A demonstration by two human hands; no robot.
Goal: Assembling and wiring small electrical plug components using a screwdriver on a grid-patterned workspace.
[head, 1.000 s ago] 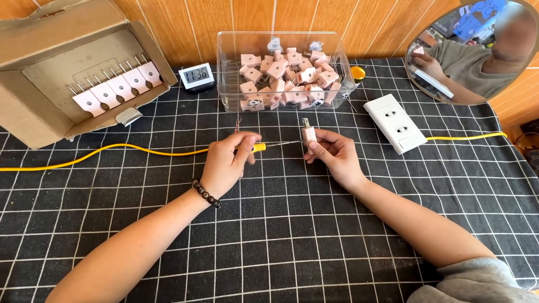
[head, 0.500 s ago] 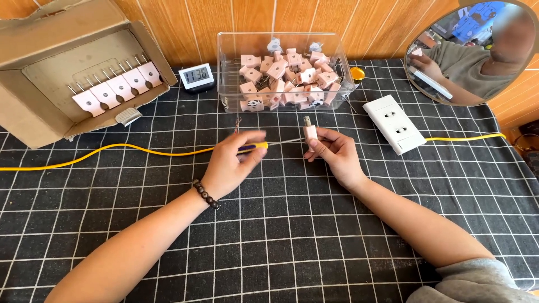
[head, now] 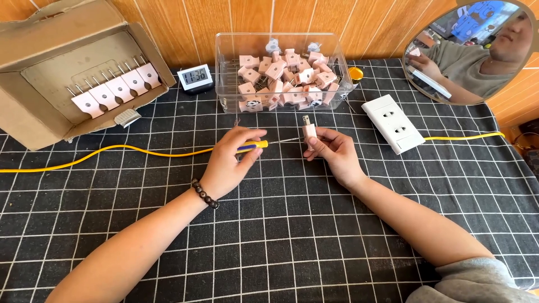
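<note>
Your left hand (head: 227,163) sits just left of the frame's centre, fingers curled around a small screwdriver (head: 259,146) with a yellow and blue handle; its thin metal shaft points right, toward the plug adapter. Your right hand (head: 336,154) is just right of centre, pinching a small pink-white plug adapter (head: 309,132) between thumb and fingertips, held upright with its two metal prongs pointing toward the top of the frame. The adapter stands at the top of your right hand's fingers, and the screwdriver's tip reaches its left side; whether it actually touches is too fine to tell. Both hands hover over the black grid-patterned cloth (head: 269,241). A yellow cable (head: 101,152) runs in from the left edge and passes behind your left hand. Directly above your hands, at the top centre, is a clear plastic bin (head: 230,84) filled with more pink adapters. A white socket block (head: 392,123) lies to the upper right, and an open cardboard box (head: 33,112) holding a row of adapters sits in the upper left, with a small digital clock (head: 195,77) beside it.
</note>
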